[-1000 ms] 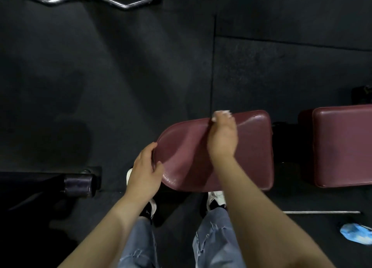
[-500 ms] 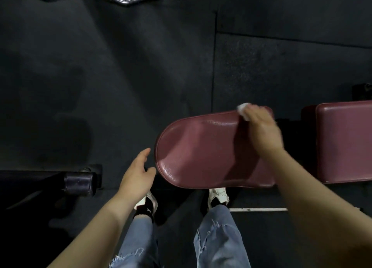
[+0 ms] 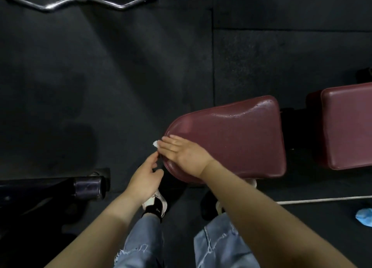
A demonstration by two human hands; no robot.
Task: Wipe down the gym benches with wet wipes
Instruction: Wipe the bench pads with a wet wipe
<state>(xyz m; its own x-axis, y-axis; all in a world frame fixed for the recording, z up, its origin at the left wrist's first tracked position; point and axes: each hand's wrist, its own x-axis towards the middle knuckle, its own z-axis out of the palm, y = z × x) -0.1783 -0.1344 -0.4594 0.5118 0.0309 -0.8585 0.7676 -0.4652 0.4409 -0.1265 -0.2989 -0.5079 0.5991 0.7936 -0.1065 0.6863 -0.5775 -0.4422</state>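
While my right hand [image 3: 182,153] presses the limp, white wet wipe [image 3: 155,143] flat-fingered on the glossy maroon padded surface [image 3: 237,138] at centre frame, my left hand [image 3: 144,179] hovers loose, holding nothing.

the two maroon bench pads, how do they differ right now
The near pad is rounded at its left end, shows whole, and has the right hand pressing a white wipe flat on it. The far pad is square-cornered, cut off by the frame edge, and untouched. Both are glossy maroon vinyl.
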